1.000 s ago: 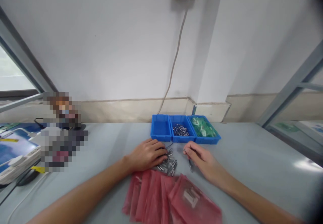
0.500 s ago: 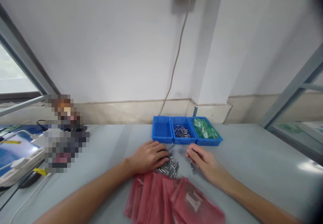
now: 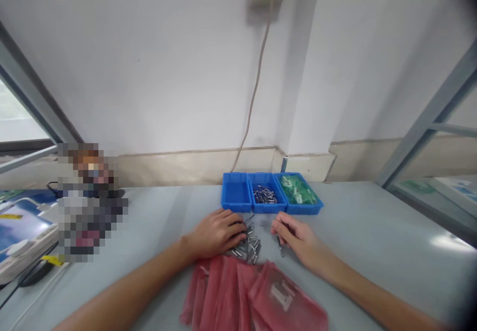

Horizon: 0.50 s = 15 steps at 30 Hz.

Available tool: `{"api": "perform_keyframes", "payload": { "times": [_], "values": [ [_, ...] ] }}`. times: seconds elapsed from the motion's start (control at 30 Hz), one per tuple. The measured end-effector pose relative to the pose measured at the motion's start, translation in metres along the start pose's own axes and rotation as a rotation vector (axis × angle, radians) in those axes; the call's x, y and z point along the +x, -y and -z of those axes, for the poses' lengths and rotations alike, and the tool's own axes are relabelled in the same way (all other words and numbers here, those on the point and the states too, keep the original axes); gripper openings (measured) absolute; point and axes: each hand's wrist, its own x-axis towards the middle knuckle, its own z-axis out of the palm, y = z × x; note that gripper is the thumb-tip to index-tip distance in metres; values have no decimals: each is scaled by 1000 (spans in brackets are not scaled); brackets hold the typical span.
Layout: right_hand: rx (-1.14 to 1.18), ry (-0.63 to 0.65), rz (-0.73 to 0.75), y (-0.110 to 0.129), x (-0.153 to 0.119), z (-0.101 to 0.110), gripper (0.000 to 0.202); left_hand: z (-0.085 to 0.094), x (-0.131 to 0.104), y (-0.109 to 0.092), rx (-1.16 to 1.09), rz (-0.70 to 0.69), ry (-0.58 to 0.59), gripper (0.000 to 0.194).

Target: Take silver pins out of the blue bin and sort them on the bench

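My left hand point(image 3: 218, 232) lies palm down at the left side of a loose pile of small metal pins point(image 3: 250, 246), its fingers stretched over part of it. To the right of the pile, my right hand point(image 3: 294, 234) is closed in a pinch. A small dark metal pin point(image 3: 279, 246) sticks out below its fingers, pointing down toward the table. Just in front of the pile lie several red plastic bags point(image 3: 223, 296), overlapping. The rightmost red bag has pale, flat pieces point(image 3: 282, 293) showing through.
Behind the hands stand three blue bins side by side: an empty bin point(image 3: 236, 192), a bin of metal pins point(image 3: 265, 195) and a bin of green bags point(image 3: 298, 190). A power strip point(image 3: 30, 249) and cables are at left. A cord point(image 3: 257, 82) hangs down the wall.
The whole view has shifted slightly, so things appear a little further left. Both hands keep nearly the same place and pose, with the pin still in my right hand.
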Motion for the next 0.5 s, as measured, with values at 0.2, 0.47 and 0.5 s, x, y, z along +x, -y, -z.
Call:
{"api": "perform_keyframes", "payload": {
  "times": [0.2, 0.47, 0.5],
  "values": [
    [26, -2, 31, 0, 1, 0, 37, 0, 0, 0, 5, -5, -7, 31],
    [32, 4, 38, -2, 1, 0, 33, 1, 0, -1, 3, 6, 3, 31],
    [36, 1, 37, -1, 1, 0, 34, 1, 0, -1, 3, 5, 2, 31]
  ]
}}
